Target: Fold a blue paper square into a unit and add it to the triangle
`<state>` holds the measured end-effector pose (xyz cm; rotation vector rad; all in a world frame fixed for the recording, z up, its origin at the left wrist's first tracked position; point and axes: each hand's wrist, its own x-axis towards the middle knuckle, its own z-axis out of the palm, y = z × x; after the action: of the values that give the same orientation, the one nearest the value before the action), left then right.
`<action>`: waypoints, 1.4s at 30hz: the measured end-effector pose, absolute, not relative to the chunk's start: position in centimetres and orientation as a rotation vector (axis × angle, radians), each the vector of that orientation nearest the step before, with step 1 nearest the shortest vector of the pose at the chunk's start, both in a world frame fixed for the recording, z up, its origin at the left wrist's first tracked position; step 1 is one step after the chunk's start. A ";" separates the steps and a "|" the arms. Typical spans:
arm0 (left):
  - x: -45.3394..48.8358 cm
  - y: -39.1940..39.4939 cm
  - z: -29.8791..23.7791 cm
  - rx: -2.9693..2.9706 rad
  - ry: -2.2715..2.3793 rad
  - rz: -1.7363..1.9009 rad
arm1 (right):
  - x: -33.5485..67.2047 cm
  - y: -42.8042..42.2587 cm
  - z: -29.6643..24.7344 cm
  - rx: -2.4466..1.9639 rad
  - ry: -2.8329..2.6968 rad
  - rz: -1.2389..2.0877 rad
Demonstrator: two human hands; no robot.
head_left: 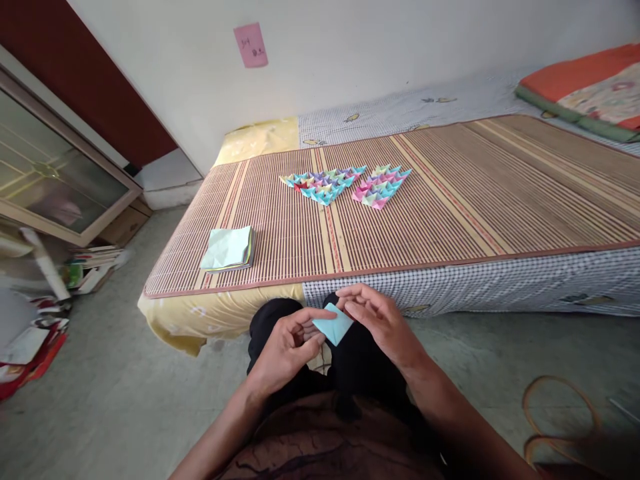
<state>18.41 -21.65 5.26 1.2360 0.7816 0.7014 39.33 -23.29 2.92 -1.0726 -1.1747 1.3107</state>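
Observation:
Over my knees I hold a small light-blue origami paper (334, 325), folded into a diamond shape with creases on its face. My left hand (295, 339) pinches its left corner, the index finger lying on top and the thumb at the lower edge. At the right corner, the curled fingers of my right hand (376, 319) grip the paper; part of that contact is hidden. Beyond the hands, two groups of folded paper pieces in several colours, a left group (327, 183) and a right group (381, 187), sit on the striped mat.
A stack of square paper (227, 249) lies near the front left of the bamboo mat (280, 247), which covers a bed. Folded bedding (590, 87) is at the far right. A pink note (251, 45) hangs on the wall. Looped cord (560, 413) lies on the floor.

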 end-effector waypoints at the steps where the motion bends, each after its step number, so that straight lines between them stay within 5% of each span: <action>1: 18.3 -21.6 5.2 1.227 0.792 0.717 | 39.6 -23.4 3.0 -1.052 -1.210 1.310; 34: 19.3 -21.4 4.4 1.232 1.083 1.013 | 36.7 -23.4 2.7 -1.066 -1.443 0.768; 42: 19.4 -21.2 4.3 1.268 1.141 1.033 | 36.5 -23.4 2.0 -1.095 -1.291 0.997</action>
<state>19.40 -21.24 4.33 1.2681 1.1406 1.0326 36.53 -23.40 2.03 -1.0948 -1.2914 0.9966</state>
